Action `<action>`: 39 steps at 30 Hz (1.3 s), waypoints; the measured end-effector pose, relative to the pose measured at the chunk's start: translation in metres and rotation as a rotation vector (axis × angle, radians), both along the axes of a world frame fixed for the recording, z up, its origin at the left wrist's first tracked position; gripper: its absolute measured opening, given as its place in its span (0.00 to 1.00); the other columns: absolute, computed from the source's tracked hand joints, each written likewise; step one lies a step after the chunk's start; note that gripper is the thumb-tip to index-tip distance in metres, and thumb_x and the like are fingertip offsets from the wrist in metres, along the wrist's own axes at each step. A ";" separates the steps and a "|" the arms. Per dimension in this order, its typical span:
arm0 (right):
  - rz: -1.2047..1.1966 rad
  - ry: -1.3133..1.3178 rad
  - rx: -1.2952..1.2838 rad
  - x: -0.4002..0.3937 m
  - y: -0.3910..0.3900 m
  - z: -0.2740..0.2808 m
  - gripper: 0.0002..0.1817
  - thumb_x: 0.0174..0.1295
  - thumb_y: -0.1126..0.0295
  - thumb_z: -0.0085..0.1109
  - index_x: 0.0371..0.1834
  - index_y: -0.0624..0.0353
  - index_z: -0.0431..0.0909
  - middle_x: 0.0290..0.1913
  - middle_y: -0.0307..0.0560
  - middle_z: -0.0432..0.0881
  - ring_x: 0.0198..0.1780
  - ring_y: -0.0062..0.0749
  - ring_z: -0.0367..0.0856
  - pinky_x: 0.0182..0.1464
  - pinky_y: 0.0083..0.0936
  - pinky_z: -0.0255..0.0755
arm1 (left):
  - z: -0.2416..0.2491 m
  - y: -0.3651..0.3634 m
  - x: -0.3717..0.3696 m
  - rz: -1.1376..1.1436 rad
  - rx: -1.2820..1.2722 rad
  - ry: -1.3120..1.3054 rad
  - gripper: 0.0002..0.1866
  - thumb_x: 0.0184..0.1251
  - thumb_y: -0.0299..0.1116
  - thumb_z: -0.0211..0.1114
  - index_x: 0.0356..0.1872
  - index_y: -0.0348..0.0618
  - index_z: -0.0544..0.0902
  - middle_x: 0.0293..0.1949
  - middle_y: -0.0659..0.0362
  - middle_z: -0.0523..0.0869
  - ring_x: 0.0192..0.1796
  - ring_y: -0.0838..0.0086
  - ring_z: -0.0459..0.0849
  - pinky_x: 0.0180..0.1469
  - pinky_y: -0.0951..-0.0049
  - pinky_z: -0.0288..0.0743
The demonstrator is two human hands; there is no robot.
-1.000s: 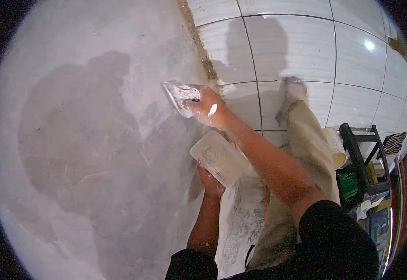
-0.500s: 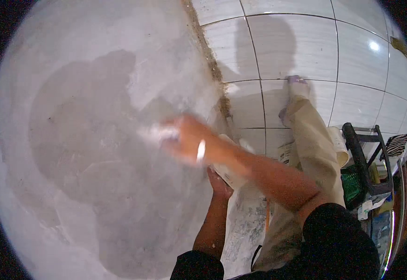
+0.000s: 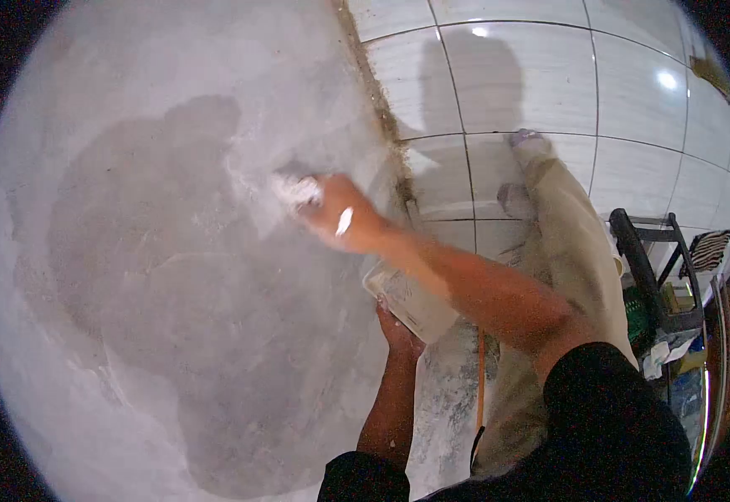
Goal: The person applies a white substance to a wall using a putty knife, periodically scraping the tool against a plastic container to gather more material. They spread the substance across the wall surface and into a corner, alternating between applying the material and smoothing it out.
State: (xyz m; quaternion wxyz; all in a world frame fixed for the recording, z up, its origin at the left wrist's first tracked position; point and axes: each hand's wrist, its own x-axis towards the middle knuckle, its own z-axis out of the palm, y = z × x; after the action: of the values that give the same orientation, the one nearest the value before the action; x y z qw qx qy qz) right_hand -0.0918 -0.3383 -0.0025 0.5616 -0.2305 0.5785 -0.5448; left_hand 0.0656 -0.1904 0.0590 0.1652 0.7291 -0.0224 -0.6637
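My right hand (image 3: pixel 340 213) is closed around a blurred, white-smeared thing (image 3: pixel 299 191) and holds it against the grey wall surface (image 3: pixel 156 251). What kind of thing it is I cannot make out. A white smear marks the back of this hand. Below, my left hand (image 3: pixel 398 330) grips the side of a pale rectangular tub (image 3: pixel 415 305) close to the wall. My right forearm partly covers that tub. Darker, damp-looking patches and whitish streaks spread over the wall.
White floor tiles (image 3: pixel 532 75) meet the wall along a rough brown edge (image 3: pixel 373 88). A leg in beige trousers (image 3: pixel 570 226) stands on them. On the right are a black plastic stool (image 3: pixel 658 276), a green basket (image 3: pixel 637 322) and a striped cloth (image 3: pixel 708 253).
My right hand has moved up along the wall with the white-smeared thing. More of the tub shows below my forearm. My left hand keeps its grip on the tub.
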 end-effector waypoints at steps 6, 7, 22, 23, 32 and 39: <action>0.002 -0.198 -0.260 -0.034 0.007 0.094 0.15 0.56 0.69 0.54 0.44 0.66 0.76 0.33 0.61 0.81 0.31 0.49 0.79 0.37 0.36 0.72 | 0.000 0.012 -0.006 -0.189 -0.185 0.041 0.29 0.66 0.58 0.43 0.57 0.47 0.69 0.51 0.55 0.77 0.52 0.62 0.78 0.53 0.60 0.73; 0.081 -0.176 -0.345 -0.039 0.010 0.100 0.14 0.57 0.69 0.53 0.43 0.66 0.76 0.32 0.60 0.81 0.31 0.46 0.79 0.37 0.35 0.72 | 0.001 0.010 -0.003 -0.199 -0.188 0.041 0.29 0.66 0.58 0.43 0.57 0.47 0.69 0.51 0.55 0.77 0.52 0.62 0.78 0.53 0.60 0.73; -0.184 -0.770 0.153 0.009 0.086 -0.159 0.18 0.58 0.75 0.55 0.52 0.64 0.71 0.41 0.48 0.80 0.43 0.33 0.79 0.46 0.30 0.74 | -0.018 -0.005 0.020 0.162 -0.056 0.149 0.34 0.65 0.59 0.44 0.65 0.46 0.62 0.61 0.54 0.70 0.61 0.58 0.71 0.60 0.55 0.68; -0.316 -0.833 0.084 0.021 0.074 -0.154 0.17 0.57 0.75 0.55 0.50 0.65 0.72 0.42 0.49 0.81 0.43 0.33 0.80 0.46 0.30 0.74 | -0.021 -0.005 0.019 0.121 -0.067 0.103 0.33 0.66 0.58 0.44 0.64 0.46 0.62 0.61 0.54 0.70 0.61 0.59 0.70 0.60 0.56 0.67; 0.041 -0.027 0.011 0.011 0.025 0.012 0.19 0.54 0.67 0.56 0.47 0.69 0.76 0.40 0.66 0.80 0.40 0.46 0.82 0.45 0.32 0.74 | -0.042 0.012 0.055 0.159 -0.067 0.144 0.31 0.68 0.57 0.41 0.62 0.45 0.65 0.57 0.55 0.73 0.58 0.60 0.72 0.59 0.57 0.68; 0.323 -0.315 -0.108 -0.027 0.041 -0.062 0.19 0.53 0.64 0.57 0.44 0.67 0.76 0.39 0.58 0.82 0.41 0.38 0.81 0.45 0.31 0.73 | -0.040 -0.013 0.011 0.127 0.002 0.100 0.31 0.68 0.57 0.40 0.62 0.46 0.65 0.58 0.53 0.72 0.59 0.58 0.72 0.59 0.56 0.67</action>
State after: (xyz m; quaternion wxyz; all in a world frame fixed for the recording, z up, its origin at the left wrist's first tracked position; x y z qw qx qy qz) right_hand -0.1191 -0.2970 -0.0645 0.7119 -0.2619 0.4092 -0.5071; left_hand 0.0764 -0.2039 0.0193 0.2074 0.6953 0.0329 -0.6873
